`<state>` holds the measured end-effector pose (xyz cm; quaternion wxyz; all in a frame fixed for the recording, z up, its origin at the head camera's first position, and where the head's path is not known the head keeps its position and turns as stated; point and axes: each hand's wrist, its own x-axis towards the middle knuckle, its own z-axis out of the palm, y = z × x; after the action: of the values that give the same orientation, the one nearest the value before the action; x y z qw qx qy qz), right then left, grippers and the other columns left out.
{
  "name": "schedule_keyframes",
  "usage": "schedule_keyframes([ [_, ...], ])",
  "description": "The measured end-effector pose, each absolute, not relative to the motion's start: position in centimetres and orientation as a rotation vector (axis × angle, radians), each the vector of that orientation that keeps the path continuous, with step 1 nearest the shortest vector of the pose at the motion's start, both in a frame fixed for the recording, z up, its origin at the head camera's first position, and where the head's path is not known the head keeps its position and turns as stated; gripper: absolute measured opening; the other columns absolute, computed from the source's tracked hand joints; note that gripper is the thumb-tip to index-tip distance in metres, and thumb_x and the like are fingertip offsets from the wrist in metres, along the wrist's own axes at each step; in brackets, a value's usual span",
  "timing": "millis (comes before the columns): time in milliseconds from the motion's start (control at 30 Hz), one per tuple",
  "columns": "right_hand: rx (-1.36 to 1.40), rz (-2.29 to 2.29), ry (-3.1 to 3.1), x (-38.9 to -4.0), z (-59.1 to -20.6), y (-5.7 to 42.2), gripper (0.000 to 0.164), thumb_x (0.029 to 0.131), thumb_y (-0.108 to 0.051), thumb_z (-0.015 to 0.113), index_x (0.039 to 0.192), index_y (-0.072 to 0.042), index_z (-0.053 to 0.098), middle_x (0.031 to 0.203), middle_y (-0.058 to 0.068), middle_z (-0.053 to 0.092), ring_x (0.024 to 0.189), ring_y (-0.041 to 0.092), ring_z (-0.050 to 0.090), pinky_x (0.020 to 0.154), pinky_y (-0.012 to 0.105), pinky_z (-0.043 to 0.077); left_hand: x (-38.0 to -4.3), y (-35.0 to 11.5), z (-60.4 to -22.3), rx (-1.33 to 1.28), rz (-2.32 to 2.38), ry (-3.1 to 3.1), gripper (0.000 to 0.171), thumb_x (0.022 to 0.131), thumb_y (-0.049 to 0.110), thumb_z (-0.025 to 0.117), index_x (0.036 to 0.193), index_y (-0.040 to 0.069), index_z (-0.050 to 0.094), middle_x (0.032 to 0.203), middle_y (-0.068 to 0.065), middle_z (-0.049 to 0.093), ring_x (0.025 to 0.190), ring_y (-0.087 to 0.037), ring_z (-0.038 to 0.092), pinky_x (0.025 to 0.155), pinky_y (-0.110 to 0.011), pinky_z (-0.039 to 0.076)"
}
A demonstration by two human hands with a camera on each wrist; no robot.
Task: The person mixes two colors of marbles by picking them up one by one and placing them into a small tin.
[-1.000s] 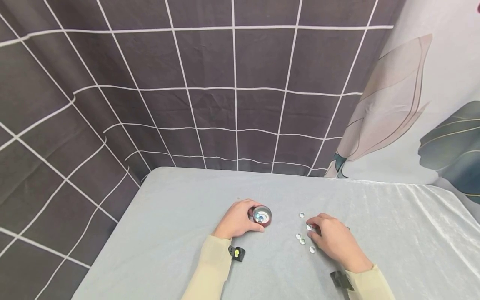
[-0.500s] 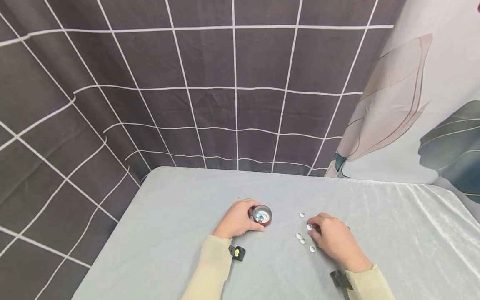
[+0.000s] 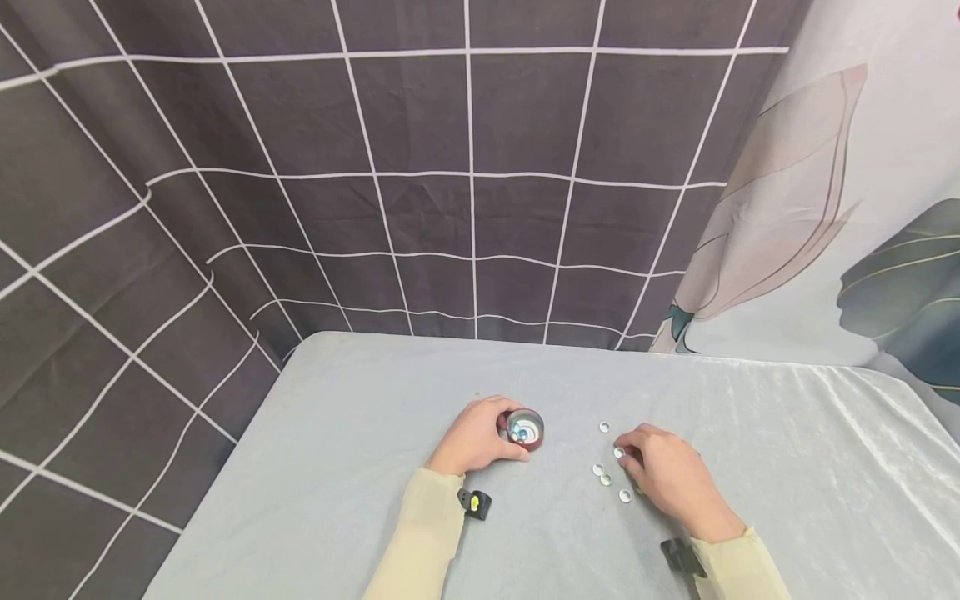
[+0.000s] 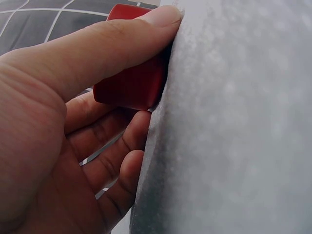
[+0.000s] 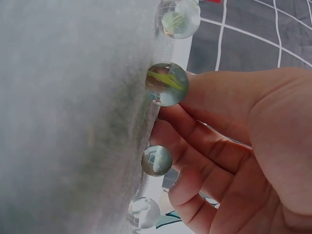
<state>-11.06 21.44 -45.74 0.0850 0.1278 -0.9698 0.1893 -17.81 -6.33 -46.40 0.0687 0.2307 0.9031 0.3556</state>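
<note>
Near the middle of the head view, my left hand (image 3: 474,433) grips a small round cup (image 3: 534,415), red outside and shiny inside. Bluish marbles (image 3: 522,434) lie in it. The left wrist view has the thumb on the red wall (image 4: 131,85), other fingers curled below. To the right, my right hand (image 3: 667,475) pinches a clear marble (image 3: 618,452) at the cloth between thumb and forefinger. Several glass marbles lie around it, among them a far one (image 3: 604,427) and a near one (image 3: 626,496). A yellow-streaked marble (image 5: 167,84) partly covers the thumb in the right wrist view.
A pale grey cloth (image 3: 375,408) covers the table. Behind and at the left hangs a dark curtain (image 3: 420,217) with white grid lines. A leaf-patterned curtain (image 3: 795,275) hangs at the right. Each wrist wears a small black camera, the left one (image 3: 477,505) facing the cup.
My right thumb has moved up toward the forefinger, closing on the marble. The left hand and cup stay in place.
</note>
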Motion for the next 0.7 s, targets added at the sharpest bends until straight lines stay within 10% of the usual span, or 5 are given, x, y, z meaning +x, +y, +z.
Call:
schedule_keyframes([
  [700, 0.387, 0.563, -2.879, -10.88, -45.60, 21.52, 0.016, 0.078, -0.003, 0.080, 0.092, -0.009, 0.076, 0.083, -0.003, 0.065, 0.069, 0.016, 0.060, 0.065, 0.044, 0.052, -17.90, -6.33, -46.56, 0.699, 1.071, 2.725, 0.060, 0.067, 0.025, 0.094, 0.120, 0.013, 0.070, 0.098, 0.007, 0.065, 0.084, -0.007, 0.055, 0.079, -0.025, 0.046],
])
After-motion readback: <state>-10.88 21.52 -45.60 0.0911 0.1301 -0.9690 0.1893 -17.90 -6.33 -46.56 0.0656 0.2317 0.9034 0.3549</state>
